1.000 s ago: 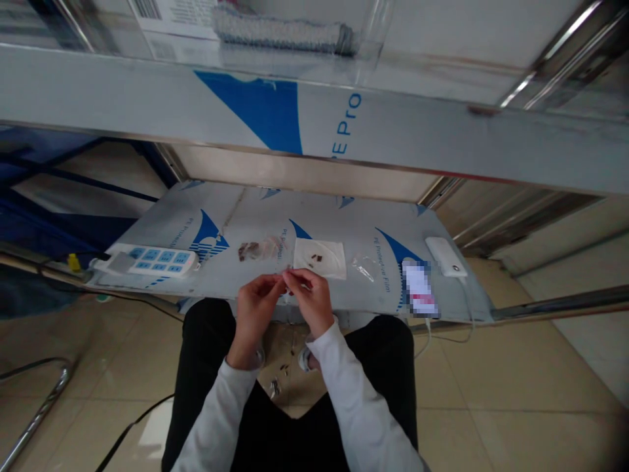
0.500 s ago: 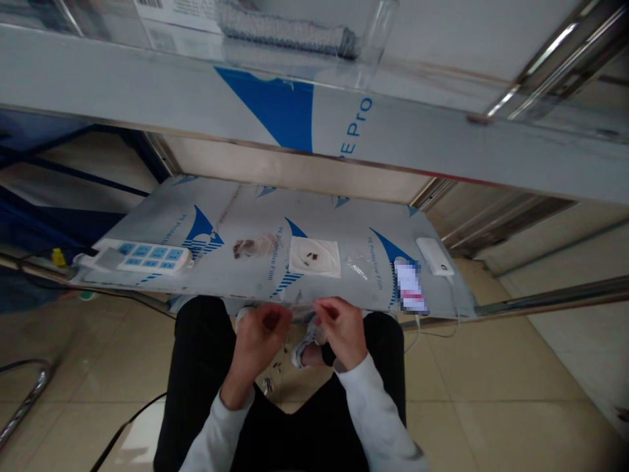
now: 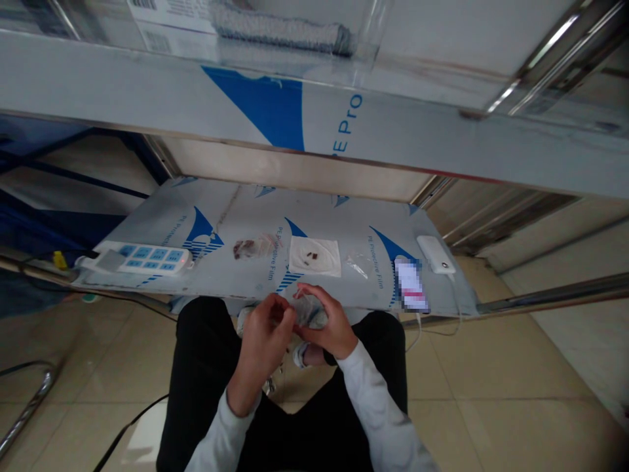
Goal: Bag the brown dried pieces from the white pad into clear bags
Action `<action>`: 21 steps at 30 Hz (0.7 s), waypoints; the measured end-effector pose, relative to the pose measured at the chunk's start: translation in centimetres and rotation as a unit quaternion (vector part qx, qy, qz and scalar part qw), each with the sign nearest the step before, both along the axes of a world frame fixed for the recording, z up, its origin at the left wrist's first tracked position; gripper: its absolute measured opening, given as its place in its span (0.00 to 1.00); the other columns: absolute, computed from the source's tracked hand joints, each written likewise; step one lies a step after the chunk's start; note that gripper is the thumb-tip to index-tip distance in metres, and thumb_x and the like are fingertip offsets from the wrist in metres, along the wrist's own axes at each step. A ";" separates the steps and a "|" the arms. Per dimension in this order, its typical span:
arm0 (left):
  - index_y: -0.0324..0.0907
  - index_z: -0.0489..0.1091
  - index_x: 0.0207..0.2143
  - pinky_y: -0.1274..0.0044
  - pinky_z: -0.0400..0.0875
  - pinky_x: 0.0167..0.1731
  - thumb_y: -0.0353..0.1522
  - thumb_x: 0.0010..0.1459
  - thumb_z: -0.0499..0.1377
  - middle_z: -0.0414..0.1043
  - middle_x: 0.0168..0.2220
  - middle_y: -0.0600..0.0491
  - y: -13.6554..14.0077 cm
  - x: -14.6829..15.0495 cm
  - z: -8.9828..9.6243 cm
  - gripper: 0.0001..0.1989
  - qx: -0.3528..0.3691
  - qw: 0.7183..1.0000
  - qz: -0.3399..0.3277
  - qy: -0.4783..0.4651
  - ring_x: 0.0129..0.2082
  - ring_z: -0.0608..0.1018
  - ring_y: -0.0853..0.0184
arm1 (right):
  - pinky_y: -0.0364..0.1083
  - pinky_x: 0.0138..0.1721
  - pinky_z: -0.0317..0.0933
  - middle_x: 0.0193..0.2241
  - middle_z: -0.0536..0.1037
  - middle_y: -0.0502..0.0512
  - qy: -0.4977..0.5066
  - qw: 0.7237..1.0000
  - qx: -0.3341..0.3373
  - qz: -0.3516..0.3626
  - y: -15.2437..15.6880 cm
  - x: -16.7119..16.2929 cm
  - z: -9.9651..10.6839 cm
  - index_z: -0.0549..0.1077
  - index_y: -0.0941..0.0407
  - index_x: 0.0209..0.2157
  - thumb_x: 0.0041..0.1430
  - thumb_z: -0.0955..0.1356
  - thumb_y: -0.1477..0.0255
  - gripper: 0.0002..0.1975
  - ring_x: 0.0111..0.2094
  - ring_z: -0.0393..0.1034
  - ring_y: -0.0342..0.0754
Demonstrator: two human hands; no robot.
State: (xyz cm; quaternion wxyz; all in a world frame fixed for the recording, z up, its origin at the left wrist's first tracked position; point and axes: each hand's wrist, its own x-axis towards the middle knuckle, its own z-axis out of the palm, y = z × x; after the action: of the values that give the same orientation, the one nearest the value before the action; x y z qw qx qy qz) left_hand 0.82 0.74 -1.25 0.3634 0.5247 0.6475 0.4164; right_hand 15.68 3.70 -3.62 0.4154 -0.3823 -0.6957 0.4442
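Observation:
My left hand point(image 3: 268, 328) is closed, its thumb and fingertips pinched together in front of the shelf edge. What looks like a crinkled clear plastic bag point(image 3: 308, 309) shows beside those fingertips; its outline is hard to make out. My right hand point(image 3: 330, 322) curves around that plastic with thumb and forefinger apart, the thumb tip close to the left fingers. Beyond the hands, a white square sheet point(image 3: 324, 267) lies on the shelf with a few small dark brown pieces point(image 3: 312, 255) on it. Left of the sheet rests a clear bag with brown contents point(image 3: 246, 248).
The film-covered metal shelf point(image 3: 216, 196) also carries a power strip point(image 3: 154, 257), a plastic scrap point(image 3: 360, 265), a phone point(image 3: 411, 285) and a white power bank point(image 3: 436, 254) with a cable. An upper ledge point(image 3: 417, 124) crosses above. Small bits lie on the floor between my feet.
My hands have come together and risen slightly. The right thumb and forefinger, pinched before, have spread apart, and clear plastic shows between them. Things on the shelf stay put.

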 end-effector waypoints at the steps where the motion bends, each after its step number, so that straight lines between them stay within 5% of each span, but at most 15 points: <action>1: 0.44 0.66 0.24 0.79 0.64 0.25 0.34 0.52 0.55 0.70 0.21 0.57 0.0 0.0 0.1 0.06 -0.003 1.000 0.006 -0.005 0.22 0.73 0.68 | 0.51 0.50 0.63 0.42 0.77 0.55 0.012 1.000 -0.003 -0.015 0.1 -0.1 -0.4 0.70 0.53 0.50 0.44 0.75 0.71 0.28 0.45 0.72 0.52; 5: 0.44 0.67 0.25 0.79 0.62 0.25 0.40 0.57 0.53 0.71 0.21 0.56 0.4 -0.9 -0.7 0.13 -0.004 1.000 0.023 0.005 0.21 0.72 0.68 | 0.49 0.46 0.65 0.37 0.77 0.54 0.008 0.999 -0.009 -0.048 2.5 0.5 -1.8 0.72 0.54 0.45 0.48 0.73 0.68 0.21 0.41 0.72 0.50; 8: 0.42 0.68 0.27 0.78 0.62 0.25 0.43 0.60 0.50 0.73 0.22 0.55 2.7 -2.7 -2.9 0.17 0.003 0.996 0.043 0.084 0.22 0.74 0.67 | 0.47 0.41 0.66 0.38 0.77 0.55 -0.163 0.984 0.032 -0.065 7.6 1.8 -2.1 0.72 0.56 0.46 0.50 0.73 0.65 0.21 0.38 0.72 0.48; 11: 0.40 0.70 0.31 0.78 0.65 0.30 0.40 0.61 0.50 0.76 0.27 0.51 7.2 -5.1 -5.2 0.16 -0.009 0.975 0.079 0.208 0.26 0.77 0.66 | 0.46 0.42 0.63 0.41 0.76 0.58 -0.478 0.873 0.097 -0.009 13.5 2.3 -2.0 0.71 0.58 0.49 0.52 0.72 0.66 0.22 0.40 0.71 0.48; 13: 0.38 0.71 0.37 0.77 0.67 0.35 0.37 0.62 0.48 0.77 0.35 0.47 10.8 -6.4 -6.4 0.15 -0.036 0.950 0.059 0.304 0.33 0.79 0.65 | 0.48 0.44 0.62 0.43 0.75 0.61 -0.582 0.805 0.113 0.029 16.5 1.9 -2.1 0.72 0.59 0.48 0.51 0.72 0.69 0.21 0.43 0.69 0.51; 17: 0.36 0.70 0.44 0.75 0.67 0.42 0.38 0.60 0.52 0.75 0.43 0.43 16.4 -7.9 -7.9 0.16 -0.060 0.939 0.034 0.338 0.43 0.77 0.61 | 0.54 0.47 0.57 0.45 0.74 0.66 -0.652 0.741 0.133 0.086 19.1 0.3 -2.6 0.76 0.59 0.42 0.47 0.72 0.78 0.17 0.49 0.64 0.59; 21: 0.35 0.70 0.45 0.69 0.68 0.42 0.41 0.56 0.56 0.74 0.45 0.38 18.6 -8.1 -8.9 0.20 -0.112 0.925 0.003 0.364 0.46 0.76 0.53 | 0.55 0.49 0.53 0.47 0.73 0.67 -0.688 0.695 0.166 0.124 19.4 -0.8 -2.7 0.77 0.58 0.41 0.53 0.67 0.81 0.13 0.51 0.60 0.59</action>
State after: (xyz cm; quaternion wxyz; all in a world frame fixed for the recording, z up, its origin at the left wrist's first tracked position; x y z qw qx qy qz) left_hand -7.27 19.35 -10.14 0.1577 0.5940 0.7793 0.1225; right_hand 14.90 23.09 -6.35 -0.1816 -0.4167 -0.8905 -0.0179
